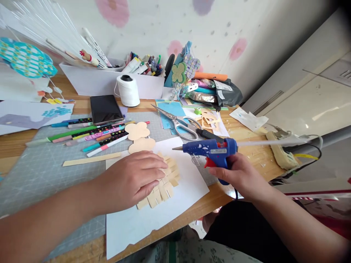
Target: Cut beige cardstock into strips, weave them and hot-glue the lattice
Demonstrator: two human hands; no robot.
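My left hand [134, 181] lies palm down with its fingers over a piece woven from beige strips [164, 186], covering part of it. Under the woven piece is a white sheet of paper [137, 233]. My right hand [238, 173] grips a blue hot glue gun [211, 148] by its handle; the metal nozzle points left, above the paper, and a long clear glue stick extends from its back. Just beyond my left hand lie beige cloud-shaped cutouts [141, 140]. A flat beige strip [91, 159] rests on the grey cutting mat [82, 219].
Markers [87, 133] and a black phone [106, 109] lie at the left. Scissors [178, 120] are open behind the paper. Behind them stand a white thread spool [128, 91] and a white pen box [95, 83]. A power strip [281, 151] sits at the right edge.
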